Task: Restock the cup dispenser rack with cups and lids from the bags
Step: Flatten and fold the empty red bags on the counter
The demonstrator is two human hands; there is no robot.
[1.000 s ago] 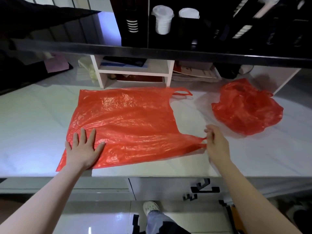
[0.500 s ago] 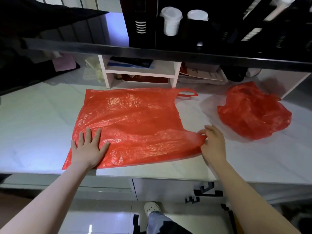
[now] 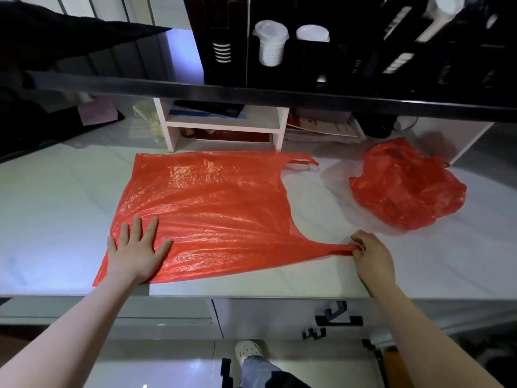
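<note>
The left hand point(image 3: 136, 252) lies flat with fingers spread, pressing the near left corner of the flattened red bag point(image 3: 207, 211) onto the white counter point(image 3: 50, 208). The film looks thin, light, limp and slippery, so it is best pinned by a palm and pulled by a handle. The right hand point(image 3: 370, 254) pinches the near handle loop point(image 3: 333, 249), arm stretched forward, drawing it taut rightward.
</note>
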